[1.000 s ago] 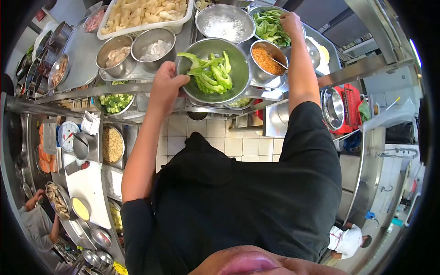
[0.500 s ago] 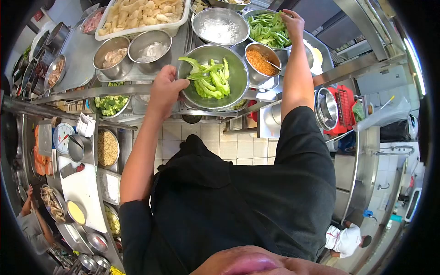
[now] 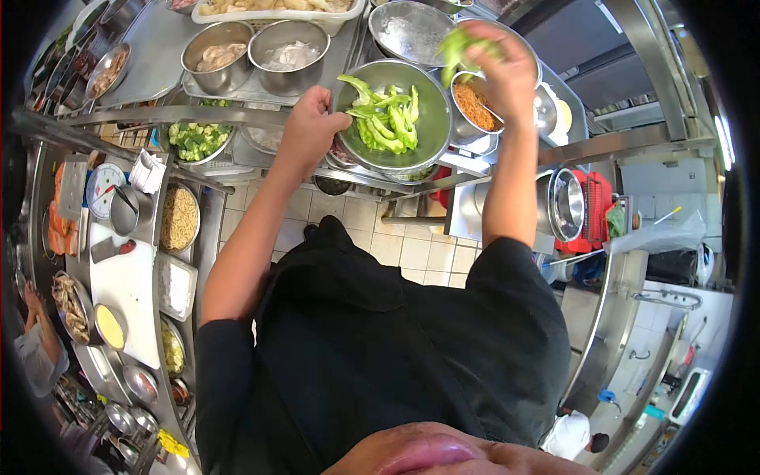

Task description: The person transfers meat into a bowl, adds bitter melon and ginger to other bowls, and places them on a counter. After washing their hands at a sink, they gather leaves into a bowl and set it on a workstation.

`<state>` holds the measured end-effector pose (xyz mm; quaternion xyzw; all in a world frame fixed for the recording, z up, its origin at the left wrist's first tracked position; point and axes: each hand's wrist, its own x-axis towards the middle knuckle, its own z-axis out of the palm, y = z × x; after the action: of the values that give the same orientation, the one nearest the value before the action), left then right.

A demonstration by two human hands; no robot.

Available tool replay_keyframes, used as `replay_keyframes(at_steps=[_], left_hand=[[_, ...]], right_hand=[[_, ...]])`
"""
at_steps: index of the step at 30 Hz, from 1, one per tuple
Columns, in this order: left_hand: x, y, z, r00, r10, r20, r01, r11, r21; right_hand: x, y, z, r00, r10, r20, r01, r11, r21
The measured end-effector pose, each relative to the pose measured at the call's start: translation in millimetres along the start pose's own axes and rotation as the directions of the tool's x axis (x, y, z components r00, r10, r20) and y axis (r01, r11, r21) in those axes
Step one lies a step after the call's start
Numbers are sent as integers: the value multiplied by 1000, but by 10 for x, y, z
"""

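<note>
My left hand (image 3: 315,133) grips the rim of a steel bowl (image 3: 435,127), thumb over the edge. In that bowl lies a small heap of sliced green vegetable (image 3: 388,127). Up to the right, my right hand (image 3: 511,73) is closed on more green vegetable pieces (image 3: 459,52), blurred by motion. They hang above a smaller pot of orange crumbs (image 3: 472,104) with a spoon in it. Behind my right hand stands a larger bowl (image 3: 539,70), its contents mostly hidden. A bowl with white powder (image 3: 405,36) stands just behind the bowl I hold.
Two steel pots (image 3: 215,79) with pale food stand left of the bowl. A white basket (image 3: 348,22) of pale pieces sits behind them. A steel rail (image 3: 245,117) runs along the counter's front. Another person (image 3: 39,348) is at far left, and one (image 3: 568,435) at lower right.
My right hand has left the large bowl of greens with a bunch in it, moving left and nearer me. My left hand still holds the bowl. The whole view has shifted somewhat.
</note>
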<state>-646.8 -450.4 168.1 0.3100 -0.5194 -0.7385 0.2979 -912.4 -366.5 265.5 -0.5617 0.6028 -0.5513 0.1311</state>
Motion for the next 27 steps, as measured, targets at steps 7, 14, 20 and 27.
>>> replay_keyframes(at_steps=[7, 14, 20, 27], left_hand=[[-283, -182, -383, 986, 114, -124, -99, 988, 119], [-769, -262, -785, 967, -60, -246, -5, 968, -252], [-1369, -674, -1327, 796, 305, -522, -143, 934, 327], [-2572, -799, -1897, 665, 49, -745, -73, 997, 1]], right_hand=[[-397, -330, 917, 817, -171, 550, 361, 896, -258], [-348, -575, 1180, 859, -50, 509, 90, 994, -54], [-749, -741, 2065, 840, -206, 502, 286, 955, -85], [-1654, -926, 3289, 565, -313, 763, 452, 891, 30]])
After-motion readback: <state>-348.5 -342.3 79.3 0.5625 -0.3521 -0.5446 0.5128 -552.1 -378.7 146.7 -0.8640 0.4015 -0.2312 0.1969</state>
